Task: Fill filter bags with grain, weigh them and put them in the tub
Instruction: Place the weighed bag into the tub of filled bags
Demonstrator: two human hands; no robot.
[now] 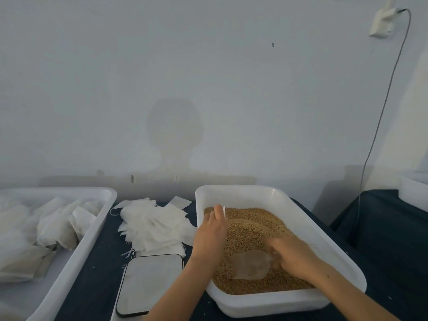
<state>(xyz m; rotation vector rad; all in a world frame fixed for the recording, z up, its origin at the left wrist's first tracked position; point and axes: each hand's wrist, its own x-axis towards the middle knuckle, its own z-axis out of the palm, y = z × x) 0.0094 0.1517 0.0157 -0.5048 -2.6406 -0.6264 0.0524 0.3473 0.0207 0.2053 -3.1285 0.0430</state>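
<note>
A white tub (328, 242) in front of me holds brown grain (252, 228). My left hand (212, 235) reaches over the tub's left rim and pinches a white filter bag (223, 210), of which only a corner shows above the fingers. My right hand (294, 256) grips the handle of a clear plastic scoop (250, 266) whose bowl lies in the grain. A flat scale (148, 283) with a pale top sits left of the tub. A second white tub (69, 253) at the far left holds several filled bags (46, 228).
A heap of empty white filter bags (152, 223) lies on the dark cloth between the two tubs, behind the scale. A grey cable (382, 112) runs down the wall from a white socket. Another white container (414, 191) stands at the right edge.
</note>
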